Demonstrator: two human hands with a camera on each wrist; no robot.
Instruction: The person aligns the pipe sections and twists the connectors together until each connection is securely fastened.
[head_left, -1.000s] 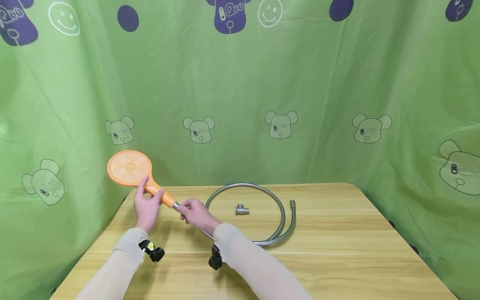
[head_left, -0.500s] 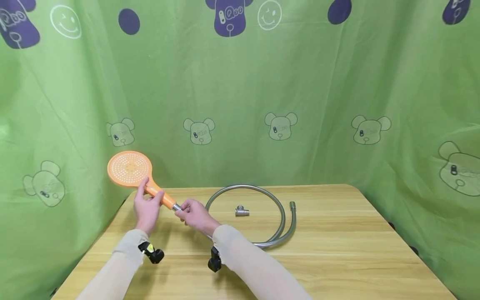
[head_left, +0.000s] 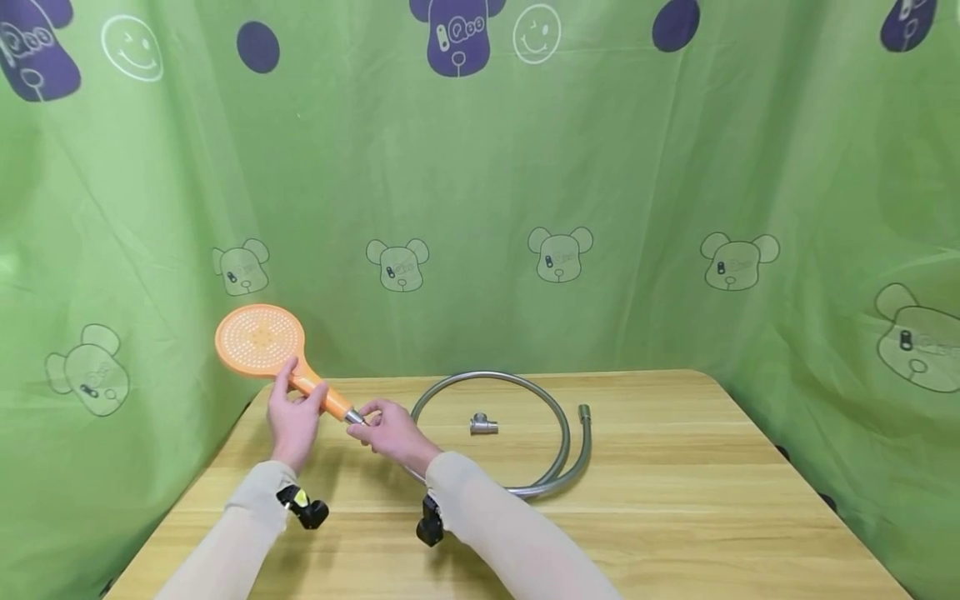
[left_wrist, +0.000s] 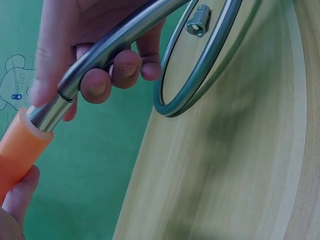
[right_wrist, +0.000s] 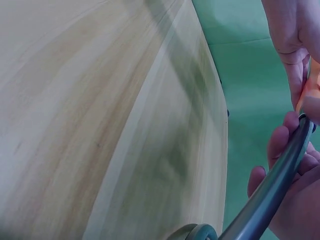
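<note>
Green cloth (head_left: 480, 167) hangs behind our wooden table (head_left: 697, 517), and we're right in close: our left thumb and fingers pinch the orange handle (head_left: 335, 402), left hand (head_left: 293, 423) nearer us than the shower head (head_left: 259, 340), which we hold tilted, at the scene's far left. Our right hand (head_left: 394, 430) curls round the hose (left_wrist: 107, 52) by its metal collar (left_wrist: 55, 114). Collar meets handle mouth; whether any thread bites, we can't tell. We judge this calls for a firm left grip, the hose's bend eased straight into line, and light fingertip turns, since forcing a crooked collar could cross it. Farther right, the hose loops round the metal tee valve (head_left: 483, 425), its free end (head_left: 585, 412) lying rightmost.
</note>
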